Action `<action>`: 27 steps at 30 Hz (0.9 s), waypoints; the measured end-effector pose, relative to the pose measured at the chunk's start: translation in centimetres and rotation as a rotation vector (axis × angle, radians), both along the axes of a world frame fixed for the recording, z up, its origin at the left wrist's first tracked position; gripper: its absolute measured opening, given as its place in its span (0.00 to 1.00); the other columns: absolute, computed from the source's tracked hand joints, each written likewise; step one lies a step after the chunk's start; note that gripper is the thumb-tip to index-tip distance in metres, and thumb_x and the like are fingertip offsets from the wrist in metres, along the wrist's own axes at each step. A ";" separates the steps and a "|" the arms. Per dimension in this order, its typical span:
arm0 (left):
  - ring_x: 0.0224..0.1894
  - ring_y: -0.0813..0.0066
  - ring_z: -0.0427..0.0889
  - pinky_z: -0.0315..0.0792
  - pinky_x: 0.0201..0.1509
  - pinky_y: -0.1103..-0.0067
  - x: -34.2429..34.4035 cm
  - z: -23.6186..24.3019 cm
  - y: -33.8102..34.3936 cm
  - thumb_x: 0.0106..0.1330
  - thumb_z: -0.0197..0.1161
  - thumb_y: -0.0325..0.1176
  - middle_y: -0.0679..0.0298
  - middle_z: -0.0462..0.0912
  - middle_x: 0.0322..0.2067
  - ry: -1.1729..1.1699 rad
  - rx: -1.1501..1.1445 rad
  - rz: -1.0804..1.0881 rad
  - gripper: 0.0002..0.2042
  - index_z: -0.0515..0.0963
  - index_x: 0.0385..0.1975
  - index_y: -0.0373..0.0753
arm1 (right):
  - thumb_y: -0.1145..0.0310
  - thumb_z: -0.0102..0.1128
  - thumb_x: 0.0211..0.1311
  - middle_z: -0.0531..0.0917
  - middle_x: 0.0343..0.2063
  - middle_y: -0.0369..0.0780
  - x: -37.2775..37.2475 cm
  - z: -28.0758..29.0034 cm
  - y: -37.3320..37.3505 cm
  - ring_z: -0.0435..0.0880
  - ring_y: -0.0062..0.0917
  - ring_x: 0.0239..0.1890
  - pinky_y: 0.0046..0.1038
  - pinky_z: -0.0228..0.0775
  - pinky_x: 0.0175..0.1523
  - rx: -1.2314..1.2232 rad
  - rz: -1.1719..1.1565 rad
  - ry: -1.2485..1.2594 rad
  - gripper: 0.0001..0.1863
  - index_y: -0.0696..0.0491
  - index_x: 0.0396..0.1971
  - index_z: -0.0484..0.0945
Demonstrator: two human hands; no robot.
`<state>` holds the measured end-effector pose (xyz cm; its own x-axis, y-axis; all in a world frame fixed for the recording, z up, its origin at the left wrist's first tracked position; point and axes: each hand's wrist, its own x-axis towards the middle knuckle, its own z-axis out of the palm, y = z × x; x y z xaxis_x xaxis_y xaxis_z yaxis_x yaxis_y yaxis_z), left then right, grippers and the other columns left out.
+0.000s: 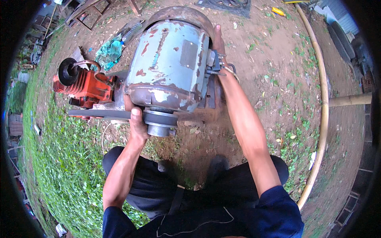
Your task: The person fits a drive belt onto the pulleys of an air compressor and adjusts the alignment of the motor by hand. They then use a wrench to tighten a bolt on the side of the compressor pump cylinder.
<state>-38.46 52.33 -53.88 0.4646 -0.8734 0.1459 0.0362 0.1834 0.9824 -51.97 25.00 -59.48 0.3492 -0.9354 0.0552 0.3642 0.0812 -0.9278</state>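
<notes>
A large electric motor (168, 65), pale blue-grey with rust and chipped paint, fills the upper middle. My left hand (139, 123) grips its near left end beside the grey pulley (159, 123), thumb up and the other fingers hidden. Against the far right side of the motor my right hand (218, 41) is pressed, fingers pointing away along the rusty end cover (186, 14). A black drive belt (99, 114) runs left from the pulley towards a red-orange finned compressor head (89, 85) with a black round air filter (68, 71). Wires hang near my right wrist.
Crumpled teal plastic (109, 53) lies beyond the compressor. A long bamboo pole (320, 87) stretches along the right, met by a crosspiece (349, 100). A yellow object (278, 11) and a dark sheet (228, 5) lie on the ground at the back. Grass grows at left.
</notes>
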 end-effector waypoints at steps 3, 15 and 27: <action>0.61 0.59 0.66 0.64 0.63 0.63 -0.6 0.5 0.1 0.52 0.56 0.69 0.57 0.63 0.61 0.032 0.006 -0.002 0.51 0.48 0.70 0.43 | 0.28 0.41 0.60 0.78 0.49 0.42 -0.5 0.7 0.1 0.79 0.28 0.45 0.29 0.72 0.50 0.027 0.096 0.007 0.46 0.57 0.58 0.71; 0.59 0.63 0.67 0.63 0.63 0.66 0.2 -1.6 0.2 0.56 0.53 0.67 0.59 0.64 0.60 -0.028 0.036 0.048 0.45 0.52 0.69 0.45 | 0.28 0.37 0.62 0.81 0.32 0.37 -0.5 -0.8 -2.1 0.79 0.21 0.34 0.29 0.72 0.34 -0.031 0.006 0.172 0.43 0.57 0.46 0.78; 0.58 0.64 0.68 0.63 0.63 0.69 0.5 -0.1 -0.8 0.63 0.55 0.58 0.53 0.65 0.59 0.017 -0.029 0.032 0.42 0.49 0.68 0.35 | 0.77 0.53 0.56 0.81 0.44 0.54 -3.4 -0.8 8.1 0.79 0.45 0.51 0.38 0.71 0.53 -0.411 -0.365 0.583 0.18 0.56 0.48 0.77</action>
<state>-37.98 51.52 -53.99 0.4950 -0.8535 0.1627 0.0469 0.2132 0.9759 -55.41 33.13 -60.31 0.1039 -0.9407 0.3228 -0.2503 -0.3389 -0.9069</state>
